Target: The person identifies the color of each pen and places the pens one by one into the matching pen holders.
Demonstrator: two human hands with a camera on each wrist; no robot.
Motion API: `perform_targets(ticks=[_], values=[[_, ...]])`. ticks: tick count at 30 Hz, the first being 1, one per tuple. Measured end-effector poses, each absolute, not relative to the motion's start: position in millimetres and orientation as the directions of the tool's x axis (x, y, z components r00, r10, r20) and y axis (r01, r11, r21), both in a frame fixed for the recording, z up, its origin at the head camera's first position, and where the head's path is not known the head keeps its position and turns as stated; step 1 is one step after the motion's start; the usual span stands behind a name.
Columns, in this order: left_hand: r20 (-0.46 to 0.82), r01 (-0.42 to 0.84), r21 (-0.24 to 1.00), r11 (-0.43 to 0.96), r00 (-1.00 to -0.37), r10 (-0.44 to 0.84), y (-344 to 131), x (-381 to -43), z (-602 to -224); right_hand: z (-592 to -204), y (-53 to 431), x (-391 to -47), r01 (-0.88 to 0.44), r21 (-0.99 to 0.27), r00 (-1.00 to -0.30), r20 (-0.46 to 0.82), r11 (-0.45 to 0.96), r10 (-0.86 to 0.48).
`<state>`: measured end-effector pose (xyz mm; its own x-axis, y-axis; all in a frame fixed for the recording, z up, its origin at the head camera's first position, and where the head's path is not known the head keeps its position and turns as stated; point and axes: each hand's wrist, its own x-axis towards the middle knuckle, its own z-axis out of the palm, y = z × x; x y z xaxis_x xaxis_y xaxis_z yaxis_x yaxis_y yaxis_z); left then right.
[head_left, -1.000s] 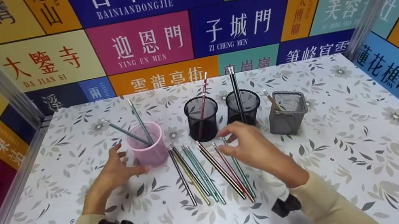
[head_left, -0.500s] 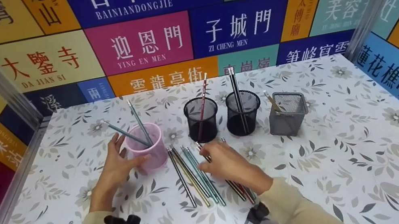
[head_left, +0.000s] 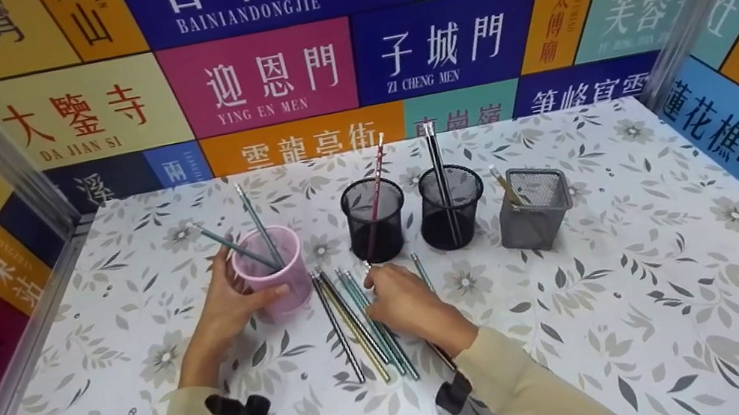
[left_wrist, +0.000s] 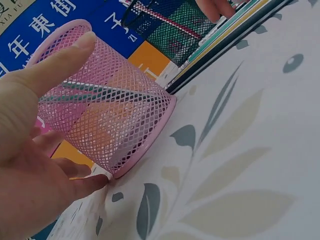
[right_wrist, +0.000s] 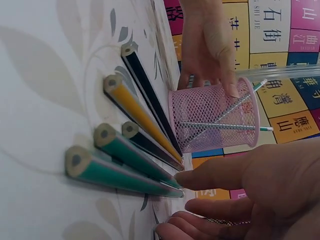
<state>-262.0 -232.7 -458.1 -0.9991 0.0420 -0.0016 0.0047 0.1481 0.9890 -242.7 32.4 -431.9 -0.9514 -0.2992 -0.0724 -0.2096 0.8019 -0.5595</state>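
Note:
My left hand (head_left: 223,305) holds the pink mesh pencil cup (head_left: 286,294), thumb across its near side and fingers round the far side. Two teal pencils (head_left: 250,209) lean in that cup. My right hand (head_left: 405,300) is over the row of loose pencils. In the right wrist view, its thumb tip reaches the far end of the green pencils (right_wrist: 125,175), and its other fingers are spread apart below. A yellow pencil (right_wrist: 142,112) and dark pencils (right_wrist: 145,82) lie alongside. The right hand hides much of the pencils under it.
Behind the loose pencils stand a black mesh cup (head_left: 389,231) with a red pencil and another black mesh cup (head_left: 434,226) with black pencils. A square grey mesh holder (head_left: 536,224) with a gold pencil is to their right. A sign-covered wall (head_left: 270,76) closes the back.
My right hand has moved left and down from near the black cups to the loose pencils. My left hand has closed in round the pink cup.

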Motion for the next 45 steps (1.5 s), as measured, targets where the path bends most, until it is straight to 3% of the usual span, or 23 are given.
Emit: perform_targets(ticks=[12,19,28,39,45], values=[[0.015,0.01,0.974,0.228,-1.0,-0.022,-224.2,-262.9,-464.4,-434.7,27.9,-239.5,-0.231,-0.57,-0.948,-0.051,0.789,-0.314],[0.022,0.011,0.97,0.244,-0.999,-0.044,-222.9,-262.4,-467.0,-435.7,22.9,-236.6,-0.284,-0.497,-0.944,-0.003,0.82,-0.329],[0.027,0.016,0.976,0.217,-0.998,-0.051,-220.2,-261.5,-467.1,-432.9,13.6,-240.8,-0.208,-0.408,-0.966,-0.058,0.889,-0.253],[0.016,0.003,0.976,0.216,-0.998,-0.055,-220.3,-261.0,-465.8,-430.0,15.8,-247.2,-0.111,-0.51,-0.962,-0.16,0.853,-0.22],[0.021,0.008,0.968,0.25,-0.998,-0.052,-220.5,-262.2,-466.3,-430.5,12.1,-246.5,-0.111,-0.454,-0.971,-0.14,0.884,-0.194]])
